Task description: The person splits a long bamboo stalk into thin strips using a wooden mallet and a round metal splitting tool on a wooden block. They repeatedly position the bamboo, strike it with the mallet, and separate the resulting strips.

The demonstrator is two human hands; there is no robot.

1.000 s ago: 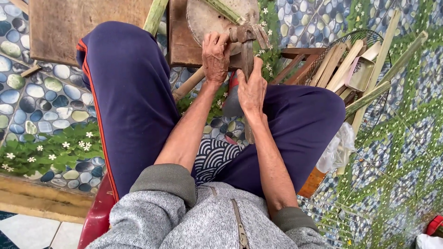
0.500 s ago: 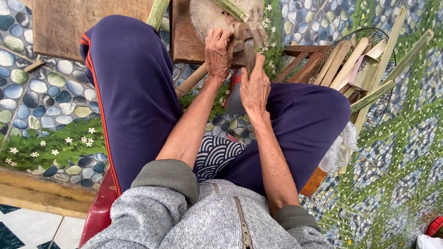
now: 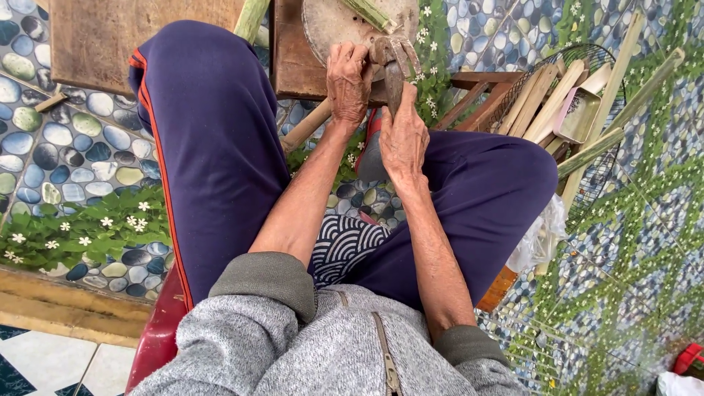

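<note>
Mostly hidden, the work itself: both hands meeting at the near edge of a round wooden chopping block [image 3: 330, 26], itself cut off by the top of the frame. Left hand [image 3: 347, 82] laid palm-down on the block's rim, fingers curled over something underneath that cannot be made out. Right hand [image 3: 402, 139] just below the block, closed around the handle of a cleaver-like blade [image 3: 394, 70], only a narrow grey strip of metal showing above the knuckles; handle entirely covered by the grip. Hands close together, nearly touching. A green cane stalk [image 3: 370, 13] lying slantwise on top of the block, its far end cropped out of view. Another pale green stalk [image 3: 251, 18] left of the block, mostly concealed behind the left knee in dark blue trousers [image 3: 205, 147]. Under the block, a brown wooden stool [image 3: 293, 66], only a corner visible. Right of the block, a wire basket [image 3: 587, 59] holding split cane strips [image 3: 543, 99], the basket's lower part blocked by the right thigh. A wooden stick [image 3: 308, 126] poking out below the block, its far end lost behind the left forearm. Beneath everything, a pebble-and-leaf patterned mat [image 3: 73, 147]. At the lower edge, far from the block, a sliver of red chair [image 3: 158, 334].
</note>
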